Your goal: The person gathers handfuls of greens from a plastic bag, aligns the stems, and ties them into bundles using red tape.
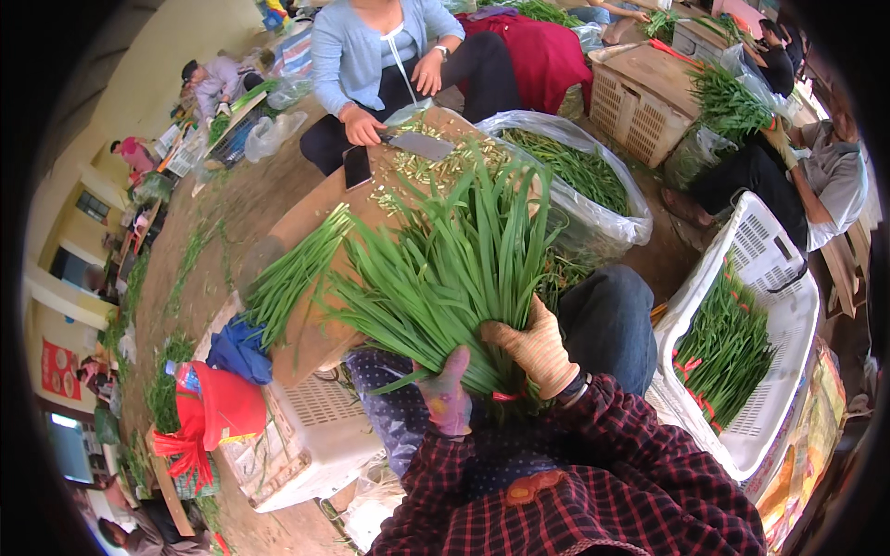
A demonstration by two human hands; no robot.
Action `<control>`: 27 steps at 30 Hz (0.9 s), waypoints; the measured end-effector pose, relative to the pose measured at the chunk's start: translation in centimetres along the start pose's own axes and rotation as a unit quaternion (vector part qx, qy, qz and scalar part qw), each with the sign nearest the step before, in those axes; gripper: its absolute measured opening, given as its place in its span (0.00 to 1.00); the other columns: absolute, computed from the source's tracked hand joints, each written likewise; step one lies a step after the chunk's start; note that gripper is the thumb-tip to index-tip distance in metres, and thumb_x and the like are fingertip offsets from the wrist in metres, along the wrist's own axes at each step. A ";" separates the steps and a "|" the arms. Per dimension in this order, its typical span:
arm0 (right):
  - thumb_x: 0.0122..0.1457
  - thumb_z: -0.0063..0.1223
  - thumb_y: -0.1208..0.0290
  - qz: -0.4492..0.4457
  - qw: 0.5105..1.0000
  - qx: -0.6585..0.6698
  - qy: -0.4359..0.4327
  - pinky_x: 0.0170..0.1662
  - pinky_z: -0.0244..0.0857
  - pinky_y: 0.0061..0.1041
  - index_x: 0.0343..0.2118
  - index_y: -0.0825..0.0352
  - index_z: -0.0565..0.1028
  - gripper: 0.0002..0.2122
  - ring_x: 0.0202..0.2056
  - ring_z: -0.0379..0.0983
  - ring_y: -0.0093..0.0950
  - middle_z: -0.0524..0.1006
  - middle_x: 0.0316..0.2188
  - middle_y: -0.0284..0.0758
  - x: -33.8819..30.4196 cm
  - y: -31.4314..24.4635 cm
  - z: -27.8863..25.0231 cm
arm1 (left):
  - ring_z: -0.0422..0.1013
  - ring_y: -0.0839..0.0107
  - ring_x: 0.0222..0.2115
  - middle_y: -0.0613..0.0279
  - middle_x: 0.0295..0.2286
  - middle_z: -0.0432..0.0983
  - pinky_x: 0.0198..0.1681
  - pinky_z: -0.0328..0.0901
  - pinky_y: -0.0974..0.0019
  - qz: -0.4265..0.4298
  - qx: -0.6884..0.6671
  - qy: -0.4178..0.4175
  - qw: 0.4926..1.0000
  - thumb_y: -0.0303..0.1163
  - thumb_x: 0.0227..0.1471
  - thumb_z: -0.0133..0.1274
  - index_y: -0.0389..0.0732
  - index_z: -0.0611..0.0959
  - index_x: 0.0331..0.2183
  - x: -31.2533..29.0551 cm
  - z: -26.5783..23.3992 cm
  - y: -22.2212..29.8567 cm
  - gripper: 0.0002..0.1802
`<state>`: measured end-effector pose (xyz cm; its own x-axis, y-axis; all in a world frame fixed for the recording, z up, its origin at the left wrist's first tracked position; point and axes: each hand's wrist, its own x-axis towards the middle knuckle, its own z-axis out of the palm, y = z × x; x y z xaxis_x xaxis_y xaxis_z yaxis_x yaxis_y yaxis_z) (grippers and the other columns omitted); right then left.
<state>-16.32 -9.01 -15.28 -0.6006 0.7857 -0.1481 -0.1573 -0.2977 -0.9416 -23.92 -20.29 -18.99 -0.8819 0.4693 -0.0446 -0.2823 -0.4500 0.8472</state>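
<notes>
Over wooden board (306, 334): left hand (446, 394), right hand (538, 350) both clenched round one chive bundle (445, 269).

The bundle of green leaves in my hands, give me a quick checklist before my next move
1. Left hand gripping the bundle of green leaves at its base: ok.
2. Right hand closed around the base: ok.
3. Red tie at the base fully fastened: cannot tell.
4. Leaves fan outward over the wooden board: ok.
5. Second bunch lies beside on the board, apart from the hands: ok.
6. Other person's cleaver is far from your hands: ok.
</notes>
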 end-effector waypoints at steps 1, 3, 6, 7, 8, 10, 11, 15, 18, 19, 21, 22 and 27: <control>0.43 0.63 0.80 0.024 1.000 0.019 0.006 0.47 0.67 0.25 0.49 0.70 0.69 0.26 0.41 0.72 0.24 0.77 0.41 0.34 -0.1 -0.2 -0.2 | 0.72 0.68 0.41 0.61 0.42 0.74 0.45 0.68 0.66 -0.005 -0.007 -0.005 1.000 0.19 0.44 0.59 0.38 0.75 0.49 -0.1 0.2 0.1 0.27; 0.44 0.63 0.80 0.041 0.999 0.031 0.006 0.47 0.67 0.25 0.49 0.70 0.69 0.26 0.41 0.72 0.25 0.77 0.41 0.35 -0.1 0.0 -0.6 | 0.72 0.68 0.41 0.60 0.42 0.74 0.45 0.69 0.65 -0.014 -0.022 -0.015 1.000 0.20 0.43 0.59 0.37 0.75 0.49 -0.1 0.7 0.5 0.27; 0.45 0.64 0.80 0.037 0.998 0.053 -0.004 0.47 0.67 0.24 0.50 0.71 0.68 0.27 0.41 0.72 0.25 0.76 0.42 0.35 -0.3 -0.3 -0.8 | 0.72 0.69 0.41 0.61 0.42 0.75 0.46 0.68 0.68 -0.036 -0.053 -0.005 0.998 0.19 0.42 0.61 0.37 0.75 0.49 -0.2 0.5 0.5 0.29; 0.46 0.64 0.80 0.030 0.998 0.062 -0.009 0.47 0.67 0.24 0.50 0.71 0.67 0.27 0.41 0.72 0.25 0.76 0.42 0.35 -0.3 -0.3 -0.7 | 0.72 0.69 0.41 0.61 0.42 0.75 0.46 0.68 0.67 -0.037 -0.043 -0.005 0.998 0.19 0.43 0.61 0.37 0.75 0.49 -0.3 0.4 0.5 0.28; 0.46 0.65 0.80 0.033 0.996 0.080 -0.001 0.46 0.68 0.24 0.51 0.70 0.67 0.27 0.41 0.72 0.25 0.76 0.41 0.35 -0.2 -0.3 -0.8 | 0.73 0.69 0.41 0.60 0.41 0.75 0.46 0.68 0.66 -0.038 -0.033 -0.005 0.999 0.20 0.43 0.60 0.36 0.75 0.48 -0.3 0.4 0.5 0.27; 0.47 0.65 0.81 0.040 0.992 0.116 0.015 0.44 0.70 0.25 0.51 0.69 0.67 0.27 0.39 0.73 0.24 0.77 0.40 0.34 0.2 -0.2 -1.3 | 0.72 0.69 0.40 0.60 0.41 0.74 0.46 0.68 0.66 -0.034 -0.023 0.003 0.999 0.20 0.44 0.59 0.36 0.75 0.48 -0.3 0.8 0.4 0.26; 0.46 0.66 0.80 0.065 0.990 0.127 0.006 0.45 0.69 0.24 0.53 0.69 0.65 0.29 0.39 0.73 0.24 0.77 0.40 0.33 0.7 -0.3 -1.7 | 0.72 0.69 0.40 0.60 0.41 0.74 0.46 0.68 0.66 -0.028 -0.024 0.011 0.999 0.20 0.44 0.59 0.36 0.75 0.48 -0.4 1.2 0.4 0.26; 0.46 0.66 0.71 0.026 0.976 -0.212 -0.029 0.45 0.68 0.30 0.49 0.72 0.66 0.28 0.42 0.74 0.31 0.77 0.41 0.44 0.9 0.3 -1.4 | 0.68 0.70 0.46 0.60 0.48 0.70 0.52 0.63 0.66 -0.012 -0.010 0.001 1.000 0.20 0.44 0.61 0.39 0.66 0.56 -0.6 1.7 -0.1 0.37; 0.46 0.65 0.71 -0.026 0.993 -0.109 0.022 0.44 0.68 0.31 0.48 0.73 0.67 0.26 0.40 0.75 0.34 0.77 0.38 0.47 0.7 0.3 -0.3 | 0.64 0.69 0.50 0.60 0.52 0.66 0.55 0.60 0.63 0.035 0.076 -0.039 0.996 0.18 0.43 0.62 0.42 0.58 0.59 -0.3 2.1 -0.3 0.45; 0.47 0.63 0.72 -0.018 0.989 -0.143 0.028 0.43 0.68 0.31 0.47 0.73 0.68 0.24 0.40 0.76 0.34 0.78 0.38 0.46 0.7 0.5 -0.3 | 0.64 0.68 0.51 0.60 0.52 0.65 0.55 0.60 0.62 0.063 0.096 -0.071 0.991 0.17 0.42 0.62 0.42 0.57 0.59 0.2 1.7 -0.8 0.46; 0.47 0.63 0.72 -0.032 0.995 -0.098 0.012 0.43 0.68 0.30 0.47 0.73 0.68 0.24 0.39 0.75 0.33 0.78 0.38 0.45 0.0 0.3 0.1 | 0.64 0.68 0.51 0.60 0.53 0.65 0.55 0.61 0.62 0.094 0.091 -0.096 0.987 0.16 0.40 0.64 0.45 0.57 0.59 0.1 1.3 -1.3 0.48; 0.47 0.63 0.73 -0.042 0.996 -0.079 0.008 0.43 0.68 0.30 0.47 0.72 0.68 0.24 0.39 0.75 0.33 0.78 0.38 0.45 -0.2 0.1 0.0 | 0.65 0.68 0.51 0.60 0.52 0.65 0.55 0.61 0.62 0.072 0.090 -0.105 0.988 0.16 0.40 0.64 0.45 0.57 0.59 0.1 1.6 -1.0 0.48; 0.49 0.60 0.79 -0.044 0.999 -0.014 -0.002 0.44 0.68 0.26 0.48 0.71 0.69 0.22 0.40 0.73 0.26 0.77 0.40 0.36 -0.5 0.1 -0.1 | 0.69 0.67 0.48 0.60 0.49 0.71 0.53 0.65 0.63 -0.028 0.000 -0.066 0.997 0.14 0.42 0.61 0.43 0.65 0.57 1.4 0.0 -0.2 0.40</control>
<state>-16.00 -9.36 -15.36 -0.5893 0.8055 -0.0633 -0.1882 -0.2131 -0.9587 -25.12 -19.58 -19.24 -0.8080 0.5888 -0.0217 -0.3292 -0.4206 0.8454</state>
